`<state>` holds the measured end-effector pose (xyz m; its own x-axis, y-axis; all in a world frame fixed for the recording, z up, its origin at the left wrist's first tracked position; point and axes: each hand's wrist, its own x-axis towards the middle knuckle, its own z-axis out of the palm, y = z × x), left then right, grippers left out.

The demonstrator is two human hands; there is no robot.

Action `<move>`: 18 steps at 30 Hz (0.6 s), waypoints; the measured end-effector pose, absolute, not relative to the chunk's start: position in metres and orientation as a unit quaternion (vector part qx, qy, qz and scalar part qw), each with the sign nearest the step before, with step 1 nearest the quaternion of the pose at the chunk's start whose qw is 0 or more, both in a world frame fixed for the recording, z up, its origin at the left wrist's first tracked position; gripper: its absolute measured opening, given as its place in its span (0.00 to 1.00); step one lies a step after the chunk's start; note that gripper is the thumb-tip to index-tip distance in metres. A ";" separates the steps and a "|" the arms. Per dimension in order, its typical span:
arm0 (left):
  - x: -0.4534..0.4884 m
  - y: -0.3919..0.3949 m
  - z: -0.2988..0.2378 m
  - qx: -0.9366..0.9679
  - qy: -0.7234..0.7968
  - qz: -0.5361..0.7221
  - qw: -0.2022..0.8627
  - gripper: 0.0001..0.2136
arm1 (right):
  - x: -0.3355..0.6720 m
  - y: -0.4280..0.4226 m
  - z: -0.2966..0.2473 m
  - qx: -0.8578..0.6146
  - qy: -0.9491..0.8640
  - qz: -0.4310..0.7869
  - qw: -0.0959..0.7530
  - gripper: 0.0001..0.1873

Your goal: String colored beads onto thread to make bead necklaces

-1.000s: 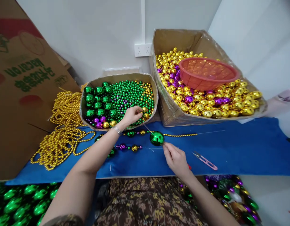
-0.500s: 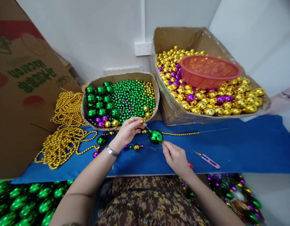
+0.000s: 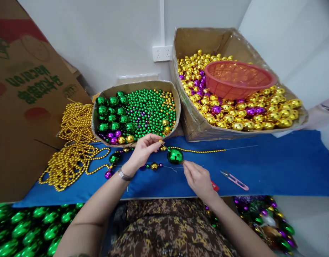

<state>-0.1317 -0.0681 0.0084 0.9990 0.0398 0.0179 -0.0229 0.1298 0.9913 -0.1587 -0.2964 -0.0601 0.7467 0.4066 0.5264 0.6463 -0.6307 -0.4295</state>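
Note:
A large shiny green bead hangs between my hands, strung on a thin, stiff-looking line. My left hand pinches a small gold bead up and left of it, where the line shows. At the lower right edge of the green bead, the fingers of my right hand are pinched together on the line, whose end they hide. Behind lies a strand of small gold beads with bare thread at its tip. Under my left wrist runs a strung row with another green bead and a purple bead.
Pink thread snips lie to the right on the blue cloth. A low carton holds green, gold and purple beads. The bigger carton bears a red basket. Coiled gold bead strands lie left.
The green bead and my left hand have shifted slightly left. My left fingers now cover more of the small gold bead. More of a red tag shows beside my right wrist.

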 end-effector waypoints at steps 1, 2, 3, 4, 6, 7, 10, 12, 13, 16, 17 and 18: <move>-0.134 -0.070 0.005 0.683 -0.011 0.022 0.730 0.12 | -0.159 -0.295 -0.064 -0.887 -0.291 -0.183 0.309 0.14; -0.137 -0.073 0.000 0.702 -0.026 0.019 0.712 0.13 | -0.159 -0.293 -0.069 -0.894 -0.279 -0.163 0.311 0.14; -0.140 -0.075 -0.006 0.715 -0.037 0.012 0.698 0.13 | -0.159 -0.292 -0.075 -0.902 -0.267 -0.135 0.311 0.14; -0.142 -0.078 -0.013 0.727 -0.042 0.007 0.686 0.12 | -0.159 -0.291 -0.081 -0.910 -0.256 -0.104 0.309 0.13; -0.147 -0.081 -0.027 0.751 -0.044 0.006 0.659 0.12 | -0.159 -0.291 -0.093 -0.922 -0.248 -0.053 0.292 0.12; -0.149 -0.082 -0.033 0.764 -0.045 0.011 0.643 0.12 | -0.159 -0.292 -0.097 -0.926 -0.250 -0.039 0.281 0.12; -0.153 -0.082 -0.036 0.806 -0.082 0.057 0.584 0.10 | -0.158 -0.299 -0.097 -0.931 -0.249 -0.040 0.263 0.12; -0.155 -0.083 -0.025 0.824 -0.124 0.098 0.544 0.08 | -0.155 -0.299 -0.085 -0.925 -0.247 -0.062 0.283 0.15; -0.156 -0.085 -0.016 0.828 -0.144 0.116 0.530 0.08 | -0.154 -0.298 -0.077 -0.915 -0.251 -0.075 0.306 0.16; -0.155 -0.091 0.013 0.817 -0.185 0.145 0.526 0.07 | -0.149 -0.286 -0.053 -0.868 -0.284 -0.102 0.394 0.17; -0.155 -0.093 0.022 0.810 -0.190 0.146 0.535 0.07 | -0.148 -0.281 -0.048 -0.853 -0.295 -0.105 0.417 0.17; -0.155 -0.094 0.029 0.803 -0.191 0.141 0.547 0.07 | -0.147 -0.278 -0.045 -0.842 -0.303 -0.104 0.435 0.16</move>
<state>-0.1545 -0.0937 0.0287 0.8872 -0.1525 0.4354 -0.4610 -0.3279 0.8246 -0.1468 -0.2776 -0.0448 0.7945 0.4197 0.4388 0.6008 -0.4382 -0.6686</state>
